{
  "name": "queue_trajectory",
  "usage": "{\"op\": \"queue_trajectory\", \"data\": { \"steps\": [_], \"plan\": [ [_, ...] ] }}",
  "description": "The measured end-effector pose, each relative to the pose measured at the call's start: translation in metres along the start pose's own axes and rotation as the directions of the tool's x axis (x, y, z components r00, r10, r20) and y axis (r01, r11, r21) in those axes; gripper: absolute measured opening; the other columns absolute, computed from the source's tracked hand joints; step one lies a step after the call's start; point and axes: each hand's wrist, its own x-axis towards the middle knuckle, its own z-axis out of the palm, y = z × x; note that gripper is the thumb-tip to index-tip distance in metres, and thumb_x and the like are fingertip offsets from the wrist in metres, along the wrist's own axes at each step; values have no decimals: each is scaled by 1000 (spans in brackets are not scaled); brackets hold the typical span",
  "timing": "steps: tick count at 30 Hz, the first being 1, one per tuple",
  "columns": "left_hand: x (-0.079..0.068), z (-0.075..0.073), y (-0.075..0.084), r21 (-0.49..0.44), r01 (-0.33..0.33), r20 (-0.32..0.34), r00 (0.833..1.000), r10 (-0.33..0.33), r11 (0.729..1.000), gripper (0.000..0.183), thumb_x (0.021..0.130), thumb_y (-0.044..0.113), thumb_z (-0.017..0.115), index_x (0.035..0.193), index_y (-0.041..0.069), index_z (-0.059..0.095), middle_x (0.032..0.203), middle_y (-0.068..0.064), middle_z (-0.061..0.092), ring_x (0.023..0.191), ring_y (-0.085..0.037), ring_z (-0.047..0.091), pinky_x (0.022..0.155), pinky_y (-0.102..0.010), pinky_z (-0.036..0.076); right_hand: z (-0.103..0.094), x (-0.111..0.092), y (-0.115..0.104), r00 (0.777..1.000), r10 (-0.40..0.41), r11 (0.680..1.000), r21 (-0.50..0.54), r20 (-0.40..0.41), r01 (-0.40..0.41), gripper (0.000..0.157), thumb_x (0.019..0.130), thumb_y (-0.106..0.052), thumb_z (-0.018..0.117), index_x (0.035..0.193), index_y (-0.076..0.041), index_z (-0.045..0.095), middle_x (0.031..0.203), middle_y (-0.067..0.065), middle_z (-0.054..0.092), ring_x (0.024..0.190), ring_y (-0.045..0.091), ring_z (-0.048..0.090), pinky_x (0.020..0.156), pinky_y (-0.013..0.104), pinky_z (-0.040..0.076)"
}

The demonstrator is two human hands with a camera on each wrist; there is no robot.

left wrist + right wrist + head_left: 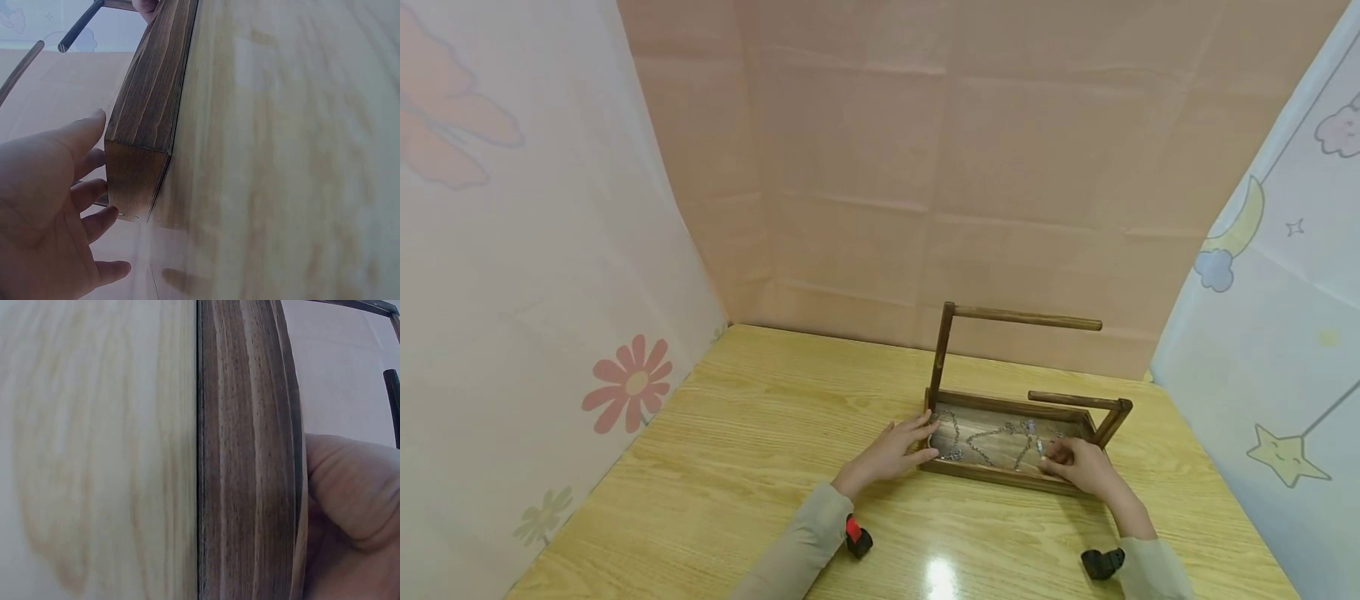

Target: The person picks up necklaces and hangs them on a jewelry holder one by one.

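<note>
A dark brown wooden tray with two L-shaped bars rising from its ends stands on the table. Several silver chains lie spread over its floor. My left hand is at the tray's left end, fingers extended and spread about that end wall; the left wrist view shows thumb and fingers beside the corner. Reaching over the tray's right part, my right hand has bent fingers and pinches a beaded chain near its thumb tip. In the right wrist view the front wall hides those fingertips.
The long upper bar and the shorter, lower bar overhang the tray. A peach cloth hangs behind the table, with patterned cloths at both sides. Black devices sit at the wrists.
</note>
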Motion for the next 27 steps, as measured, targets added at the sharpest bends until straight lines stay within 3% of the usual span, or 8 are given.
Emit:
{"op": "queue_trajectory", "data": {
  "steps": [18, 27],
  "plan": [
    [1, 2, -1, 2, -19, 15, 1000, 19, 1000, 57, 90, 47, 35, 139, 19, 25, 147, -1, 12, 133, -25, 16, 99, -58, 18, 0, 0, 5, 999, 39, 998, 40, 17, -39, 24, 77, -24, 66, 85, -3, 61, 73, 1, 59, 62, 10, 53, 53, 24, 42],
    [-1, -1, -2, -10, -24, 27, 999, 24, 1000, 57, 91, 45, 35, 139, 15, 26, 147, -3, 11, 132, -28, 16, 99, -58, 17, -1, 2, 1, 998, 30, 988, 149, 47, -36, 22, 78, -20, 66, 89, -2, 59, 75, 2, 58, 67, 12, 54, 54, 23, 44]
  ]
}}
